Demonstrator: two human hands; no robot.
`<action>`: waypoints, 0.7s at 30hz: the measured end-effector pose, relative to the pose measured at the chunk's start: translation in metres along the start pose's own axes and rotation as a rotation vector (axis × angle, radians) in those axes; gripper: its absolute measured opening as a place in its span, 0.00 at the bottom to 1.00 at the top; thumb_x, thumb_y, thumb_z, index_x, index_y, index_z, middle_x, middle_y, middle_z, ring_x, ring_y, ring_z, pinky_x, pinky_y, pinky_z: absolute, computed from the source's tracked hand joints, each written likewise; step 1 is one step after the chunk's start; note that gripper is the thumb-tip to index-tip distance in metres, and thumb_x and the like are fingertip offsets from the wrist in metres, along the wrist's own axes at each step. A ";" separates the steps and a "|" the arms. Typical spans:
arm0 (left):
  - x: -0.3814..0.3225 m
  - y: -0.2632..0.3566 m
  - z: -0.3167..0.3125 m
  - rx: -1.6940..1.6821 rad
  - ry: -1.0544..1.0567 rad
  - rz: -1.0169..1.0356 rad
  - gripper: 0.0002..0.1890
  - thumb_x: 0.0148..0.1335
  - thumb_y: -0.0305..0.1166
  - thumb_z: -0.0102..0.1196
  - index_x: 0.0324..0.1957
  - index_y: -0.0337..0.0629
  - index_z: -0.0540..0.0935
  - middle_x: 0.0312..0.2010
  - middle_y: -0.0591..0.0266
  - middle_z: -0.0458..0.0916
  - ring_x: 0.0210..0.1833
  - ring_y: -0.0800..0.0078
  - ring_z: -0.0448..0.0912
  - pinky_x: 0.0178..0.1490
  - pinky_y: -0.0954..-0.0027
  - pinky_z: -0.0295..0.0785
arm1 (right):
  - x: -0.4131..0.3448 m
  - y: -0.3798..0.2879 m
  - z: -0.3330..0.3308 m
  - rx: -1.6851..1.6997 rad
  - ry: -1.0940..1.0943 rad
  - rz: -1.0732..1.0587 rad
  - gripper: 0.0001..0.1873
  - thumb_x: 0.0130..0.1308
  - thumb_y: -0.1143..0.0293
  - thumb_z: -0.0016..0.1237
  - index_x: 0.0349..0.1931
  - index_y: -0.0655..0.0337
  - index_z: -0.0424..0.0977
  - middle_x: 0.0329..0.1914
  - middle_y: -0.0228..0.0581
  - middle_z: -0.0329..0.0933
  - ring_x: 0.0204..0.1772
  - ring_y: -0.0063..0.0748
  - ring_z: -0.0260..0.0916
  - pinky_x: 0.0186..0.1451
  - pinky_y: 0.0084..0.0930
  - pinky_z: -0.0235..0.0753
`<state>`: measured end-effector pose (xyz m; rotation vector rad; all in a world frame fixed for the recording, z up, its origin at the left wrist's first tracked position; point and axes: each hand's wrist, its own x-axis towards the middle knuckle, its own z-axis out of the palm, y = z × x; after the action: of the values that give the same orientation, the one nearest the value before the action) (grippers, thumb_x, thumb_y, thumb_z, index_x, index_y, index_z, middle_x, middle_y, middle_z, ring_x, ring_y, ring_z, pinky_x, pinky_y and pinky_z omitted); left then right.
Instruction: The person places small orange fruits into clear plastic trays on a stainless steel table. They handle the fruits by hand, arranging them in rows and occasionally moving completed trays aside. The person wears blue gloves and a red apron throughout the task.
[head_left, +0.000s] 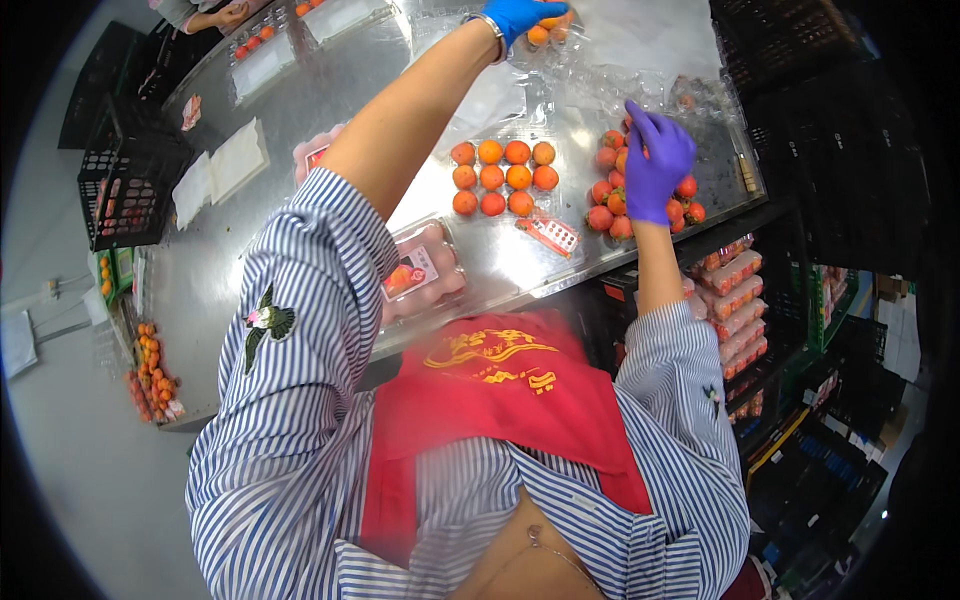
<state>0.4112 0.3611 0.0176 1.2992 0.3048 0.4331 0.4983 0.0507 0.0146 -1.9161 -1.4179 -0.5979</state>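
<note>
My left hand (517, 19), in a blue glove, reaches far across the steel table to orange fruits (538, 35) in clear plastic at the top edge. Whether its fingers grip one is unclear. Over a pile of loose red-orange fruits (600, 218) is my right hand (660, 154), gloved in purple, fingers bent; what lies under it is hidden. Between my arms a clear plastic tray (555, 135) holds round orange fruits (492, 177) in three rows. A printed red-and-white label (550, 234) lies at its near right corner.
A closed, labelled fruit pack (427, 262) sits at the table's front edge. White sheets (236, 161) and a black crate (124, 180) are to the left. Stacked packs (739, 300) stand below the table at right. Another person's hand (225, 16) shows at top left.
</note>
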 end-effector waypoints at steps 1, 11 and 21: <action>-0.016 -0.001 -0.001 0.149 0.199 0.048 0.28 0.65 0.29 0.60 0.66 0.39 0.69 0.56 0.48 0.80 0.54 0.61 0.81 0.55 0.63 0.79 | 0.002 0.010 0.020 -0.032 -0.064 -0.004 0.17 0.55 0.71 0.61 0.47 0.47 0.85 0.44 0.32 0.81 0.51 0.40 0.75 0.60 0.37 0.69; -0.368 -0.033 -0.020 0.091 0.820 -0.050 0.14 0.71 0.29 0.54 0.54 0.32 0.82 0.43 0.56 0.86 0.44 0.72 0.82 0.50 0.72 0.77 | -0.008 0.033 0.027 0.628 -0.816 0.566 0.12 0.63 0.67 0.60 0.42 0.65 0.82 0.34 0.39 0.83 0.39 0.27 0.79 0.43 0.27 0.78; -0.551 -0.094 0.088 -0.088 0.769 -0.446 0.14 0.72 0.33 0.53 0.52 0.36 0.84 0.40 0.63 0.86 0.39 0.78 0.81 0.46 0.75 0.75 | -0.128 -0.149 0.007 0.695 -1.231 0.461 0.10 0.66 0.67 0.57 0.45 0.59 0.83 0.33 0.34 0.82 0.36 0.20 0.77 0.42 0.22 0.76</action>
<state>-0.0214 0.0063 -0.0645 0.8942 1.1805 0.5400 0.3176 0.0008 -0.0434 -1.8700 -1.3986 1.3397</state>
